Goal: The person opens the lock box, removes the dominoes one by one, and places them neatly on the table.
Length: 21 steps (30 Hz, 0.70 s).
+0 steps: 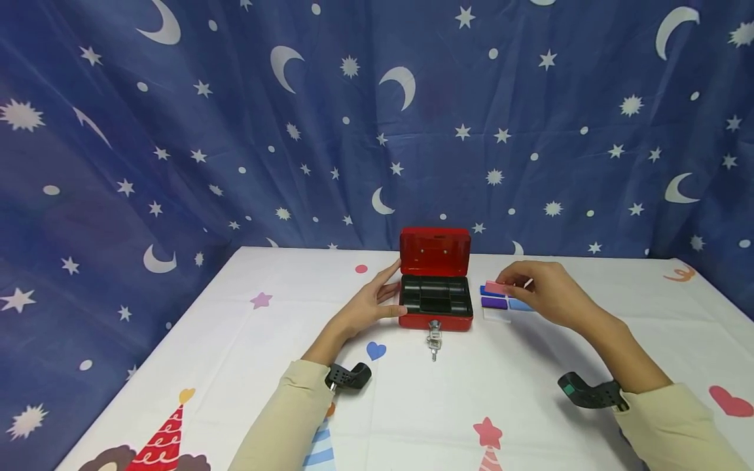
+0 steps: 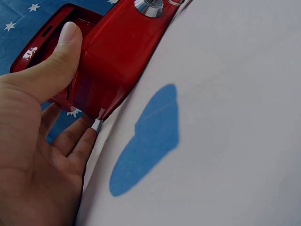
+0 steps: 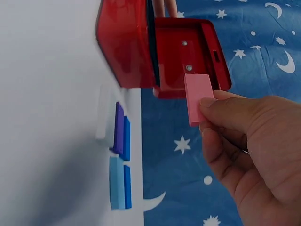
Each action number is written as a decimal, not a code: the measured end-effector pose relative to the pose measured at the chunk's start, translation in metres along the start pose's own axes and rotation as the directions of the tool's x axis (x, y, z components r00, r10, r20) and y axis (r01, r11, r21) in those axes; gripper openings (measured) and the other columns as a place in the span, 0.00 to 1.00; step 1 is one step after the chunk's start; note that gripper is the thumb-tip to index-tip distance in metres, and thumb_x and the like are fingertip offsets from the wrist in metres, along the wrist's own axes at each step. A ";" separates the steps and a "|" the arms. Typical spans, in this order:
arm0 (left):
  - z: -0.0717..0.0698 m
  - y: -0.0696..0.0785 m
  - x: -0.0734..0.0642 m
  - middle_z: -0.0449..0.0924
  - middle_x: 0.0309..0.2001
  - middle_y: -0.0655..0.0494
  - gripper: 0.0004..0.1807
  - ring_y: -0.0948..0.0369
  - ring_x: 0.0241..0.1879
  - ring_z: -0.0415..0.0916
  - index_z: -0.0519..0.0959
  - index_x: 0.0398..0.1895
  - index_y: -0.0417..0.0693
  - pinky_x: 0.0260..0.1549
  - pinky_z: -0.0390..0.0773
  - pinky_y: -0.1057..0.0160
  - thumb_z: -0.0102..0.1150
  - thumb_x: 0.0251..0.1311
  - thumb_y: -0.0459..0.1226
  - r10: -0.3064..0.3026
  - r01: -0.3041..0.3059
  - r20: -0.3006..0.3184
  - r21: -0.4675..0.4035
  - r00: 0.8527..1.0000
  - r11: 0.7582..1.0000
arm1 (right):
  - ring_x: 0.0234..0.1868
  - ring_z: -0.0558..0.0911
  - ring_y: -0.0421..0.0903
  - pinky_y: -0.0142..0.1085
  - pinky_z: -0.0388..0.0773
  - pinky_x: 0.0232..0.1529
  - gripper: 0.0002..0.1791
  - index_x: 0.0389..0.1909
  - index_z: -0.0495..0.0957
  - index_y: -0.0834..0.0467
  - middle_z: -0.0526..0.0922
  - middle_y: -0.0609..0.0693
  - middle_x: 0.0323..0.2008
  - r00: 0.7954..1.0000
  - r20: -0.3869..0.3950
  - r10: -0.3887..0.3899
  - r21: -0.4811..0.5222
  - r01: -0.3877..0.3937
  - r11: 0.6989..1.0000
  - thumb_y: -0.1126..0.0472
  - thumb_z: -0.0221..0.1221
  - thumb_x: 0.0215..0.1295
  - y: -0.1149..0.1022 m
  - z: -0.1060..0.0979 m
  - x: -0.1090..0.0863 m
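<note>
A red cash box (image 1: 434,322) stands on the table with its lid (image 1: 434,252) raised. Its black compartment tray (image 1: 421,288) shows inside. My left hand (image 1: 366,304) rests against the box's left side, thumb at the front corner and fingers extended back toward the lid. Between thumb and fingers, my right hand (image 1: 544,291) pinches a pink rectangular block (image 3: 197,98) by one end, right of the box. Near that hand lie a purple block (image 1: 493,303), a light blue block (image 1: 520,305), a white block (image 1: 497,315) and dark blue blocks (image 3: 126,139).
Keys (image 1: 434,343) hang from the lock at the box's front. Printed shapes, among them a blue heart (image 1: 376,350), mark the white tablecloth (image 1: 283,347). A blue curtain (image 1: 353,163) with moons and stars hangs behind the table.
</note>
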<state>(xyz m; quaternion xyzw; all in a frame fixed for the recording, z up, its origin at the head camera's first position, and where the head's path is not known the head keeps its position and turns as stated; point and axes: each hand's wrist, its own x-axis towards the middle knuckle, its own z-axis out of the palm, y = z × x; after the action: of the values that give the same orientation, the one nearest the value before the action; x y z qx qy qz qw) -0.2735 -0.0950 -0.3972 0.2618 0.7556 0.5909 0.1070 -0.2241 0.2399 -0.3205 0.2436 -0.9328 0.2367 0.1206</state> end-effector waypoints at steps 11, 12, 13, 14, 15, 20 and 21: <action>0.002 0.000 0.000 0.48 0.74 0.58 0.52 0.57 0.67 0.61 0.50 0.75 0.69 0.62 0.64 0.60 0.68 0.52 0.30 0.000 0.000 -0.003 -0.012 1.000 1.000 | 0.31 0.78 0.42 0.35 0.80 0.32 0.09 0.38 0.84 0.57 0.81 0.43 0.29 1.000 0.003 0.022 -0.035 -0.021 0.999 0.69 0.66 0.56 0.014 -0.004 -0.015; 0.002 0.000 0.001 0.48 0.74 0.59 0.52 0.58 0.67 0.61 0.50 0.75 0.70 0.62 0.65 0.61 0.68 0.52 0.30 -0.004 0.004 -0.004 -0.015 1.000 1.000 | 0.31 0.78 0.42 0.35 0.80 0.32 0.09 0.38 0.84 0.57 0.81 0.43 0.29 1.000 0.007 0.027 -0.035 -0.027 0.999 0.69 0.66 0.55 0.015 -0.004 -0.017; 0.002 0.000 0.001 0.48 0.74 0.59 0.52 0.58 0.67 0.61 0.50 0.75 0.70 0.62 0.65 0.61 0.68 0.52 0.30 -0.004 0.004 -0.002 -0.017 1.000 1.000 | 0.31 0.78 0.43 0.35 0.80 0.32 0.09 0.38 0.84 0.57 0.81 0.43 0.29 0.999 0.009 0.034 -0.036 -0.034 0.999 0.69 0.66 0.55 0.016 -0.005 -0.018; 0.002 0.000 0.001 0.48 0.74 0.59 0.52 0.58 0.67 0.61 0.50 0.75 0.70 0.62 0.65 0.61 0.68 0.52 0.30 -0.003 0.003 -0.002 -0.017 1.000 1.000 | 0.31 0.78 0.43 0.35 0.80 0.32 0.09 0.38 0.84 0.58 0.81 0.44 0.29 0.999 0.011 0.042 -0.036 -0.041 0.999 0.69 0.66 0.55 0.017 -0.005 -0.019; 0.002 0.000 0.001 0.47 0.74 0.59 0.52 0.58 0.67 0.61 0.50 0.75 0.71 0.62 0.65 0.61 0.68 0.52 0.30 -0.004 0.004 -0.002 -0.017 1.000 1.000 | 0.31 0.78 0.43 0.35 0.80 0.32 0.09 0.38 0.84 0.58 0.81 0.44 0.29 0.999 0.011 0.044 -0.036 -0.044 0.998 0.69 0.66 0.55 0.018 -0.006 -0.021; 0.002 -0.001 0.000 0.47 0.74 0.57 0.52 0.57 0.67 0.60 0.50 0.75 0.70 0.63 0.64 0.59 0.68 0.52 0.30 -0.002 0.002 -0.006 0.000 1.000 1.000 | 0.31 0.78 0.42 0.34 0.80 0.33 0.09 0.37 0.84 0.57 0.81 0.43 0.29 0.999 0.010 0.050 -0.040 -0.049 0.998 0.69 0.67 0.55 0.024 -0.004 -0.026; 0.002 -0.001 0.000 0.47 0.74 0.56 0.52 0.57 0.67 0.60 0.49 0.75 0.69 0.63 0.64 0.59 0.68 0.52 0.30 -0.002 0.002 -0.006 0.004 1.000 1.000 | 0.31 0.77 0.42 0.34 0.80 0.33 0.09 0.37 0.84 0.57 0.81 0.43 0.29 0.999 0.011 0.047 -0.038 -0.046 0.998 0.69 0.67 0.55 0.025 -0.004 -0.027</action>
<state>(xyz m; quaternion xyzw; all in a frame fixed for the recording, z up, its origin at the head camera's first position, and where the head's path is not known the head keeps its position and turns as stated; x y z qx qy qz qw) -0.2732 -0.0935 -0.3983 0.2594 0.7572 0.5902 0.1049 -0.2133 0.2721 -0.3362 0.2210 -0.9432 0.2203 0.1140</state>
